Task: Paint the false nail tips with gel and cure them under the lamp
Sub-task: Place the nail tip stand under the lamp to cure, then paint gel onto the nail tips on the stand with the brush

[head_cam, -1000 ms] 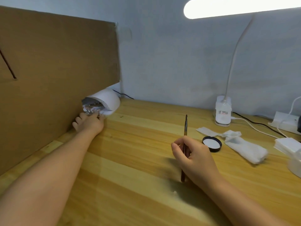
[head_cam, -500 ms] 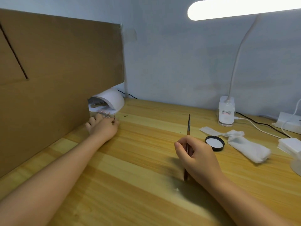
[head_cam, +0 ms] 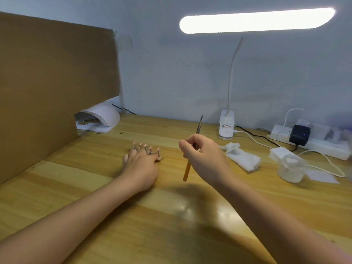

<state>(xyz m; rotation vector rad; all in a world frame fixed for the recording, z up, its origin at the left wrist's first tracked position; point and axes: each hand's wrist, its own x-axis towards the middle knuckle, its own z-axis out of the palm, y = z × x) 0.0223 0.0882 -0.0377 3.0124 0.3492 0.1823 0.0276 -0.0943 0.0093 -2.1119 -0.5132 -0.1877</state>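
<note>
Fingers (head_cam: pixel 185 149) round slim (wooden) brush (head_cam: pixel 192 149)

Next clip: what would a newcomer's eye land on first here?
Probably the lit desk lamp glowing at the top. Then mid-table, the left hand on a holder with a row of nail tips, and the right hand gripping a brush, bristles up. A white curing lamp sits beside the cardboard.

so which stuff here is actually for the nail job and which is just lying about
For the job:
nail tips on their stand, held by the left hand
brush, in the right hand
curing lamp

Lying about:
white cloth
power strip
clear jar
</note>
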